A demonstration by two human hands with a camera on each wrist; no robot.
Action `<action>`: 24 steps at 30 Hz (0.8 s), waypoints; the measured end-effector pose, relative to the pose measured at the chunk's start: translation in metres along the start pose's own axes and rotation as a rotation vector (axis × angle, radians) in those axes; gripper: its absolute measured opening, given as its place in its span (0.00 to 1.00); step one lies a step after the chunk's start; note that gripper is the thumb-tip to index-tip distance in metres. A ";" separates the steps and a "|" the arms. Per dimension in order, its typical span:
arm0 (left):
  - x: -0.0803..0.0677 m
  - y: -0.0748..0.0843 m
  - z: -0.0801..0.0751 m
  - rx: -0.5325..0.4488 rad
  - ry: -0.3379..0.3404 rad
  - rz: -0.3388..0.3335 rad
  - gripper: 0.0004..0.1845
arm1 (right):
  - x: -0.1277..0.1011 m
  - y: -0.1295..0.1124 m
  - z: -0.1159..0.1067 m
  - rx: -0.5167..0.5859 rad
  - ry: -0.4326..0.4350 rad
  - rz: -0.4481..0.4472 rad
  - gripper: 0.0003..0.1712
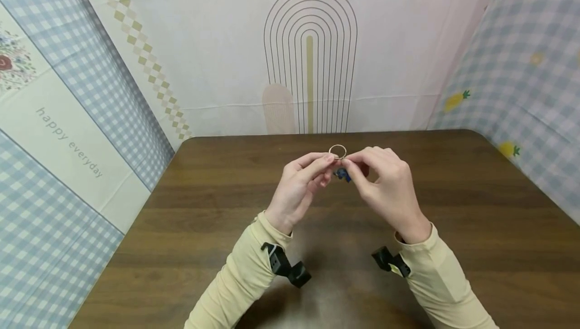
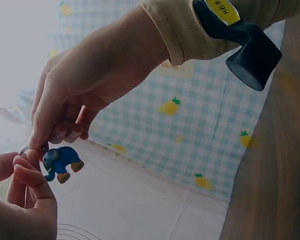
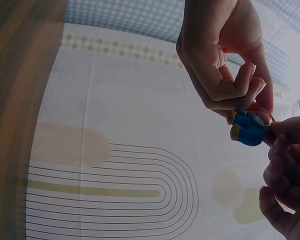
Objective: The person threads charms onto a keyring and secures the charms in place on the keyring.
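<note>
Nearest to me, two forearms in pale yellow ribbed sleeves [image 1: 240, 278] are reaching forward over the dark brown wood-grain table [image 1: 476, 228], each wrist carrying a small black camera mount [image 1: 286, 267]. Just beyond them, the left hand [image 1: 299, 190] and the right hand [image 1: 387, 188] are meeting in the air above the middle of the table, fingertips almost touching. Both are pinching a thin silver metal key ring [image 1: 337, 151], which is standing up between the thumbs and forefingers, the left hand gripping its left edge and the right hand its right edge. Hanging just under the ring, between the two hands, is a small blue elephant-shaped charm with orange feet [image 1: 343, 174]; I am seeing it best from the left wrist view, where the charm [image 2: 61, 162] is dangling below the right hand's fingertips [image 2: 39, 145] and beside the left hand's curled thumb [image 2: 32, 177]. From the right wrist view the same charm [image 3: 248, 129] is sitting tucked against the left hand's bent fingers [image 3: 240, 90]. The other fingers of both hands are loosely curled. Farther off, behind the table, a cream backdrop printed with a nested arch of thin dark lines [image 1: 310, 62] is hanging, with blue gingham cloth panels [image 1: 525, 82] closing in both sides.
</note>
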State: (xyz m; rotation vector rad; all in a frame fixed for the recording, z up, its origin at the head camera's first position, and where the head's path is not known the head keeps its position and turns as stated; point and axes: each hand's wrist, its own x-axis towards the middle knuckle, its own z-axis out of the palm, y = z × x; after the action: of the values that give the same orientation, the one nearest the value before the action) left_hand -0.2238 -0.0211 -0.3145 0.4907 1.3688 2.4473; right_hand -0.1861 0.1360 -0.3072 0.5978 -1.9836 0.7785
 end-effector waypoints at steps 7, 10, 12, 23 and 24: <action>-0.001 0.000 0.002 0.045 0.017 0.028 0.15 | 0.001 -0.001 -0.001 -0.018 -0.016 -0.015 0.03; -0.001 -0.002 0.002 0.074 0.026 0.068 0.14 | 0.000 -0.001 -0.001 -0.044 -0.022 -0.022 0.02; -0.001 -0.003 0.002 0.088 0.034 0.092 0.13 | 0.000 -0.002 0.000 -0.053 -0.020 -0.033 0.03; -0.002 -0.006 0.003 0.026 0.056 0.072 0.13 | -0.002 -0.001 0.001 -0.041 -0.002 -0.025 0.02; -0.002 -0.006 0.003 0.015 0.059 0.067 0.13 | -0.002 -0.001 0.001 -0.035 0.006 -0.021 0.02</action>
State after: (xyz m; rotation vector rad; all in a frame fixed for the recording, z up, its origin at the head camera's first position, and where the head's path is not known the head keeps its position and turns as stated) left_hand -0.2201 -0.0171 -0.3189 0.4799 1.4173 2.5255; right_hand -0.1853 0.1350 -0.3091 0.5942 -1.9784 0.7300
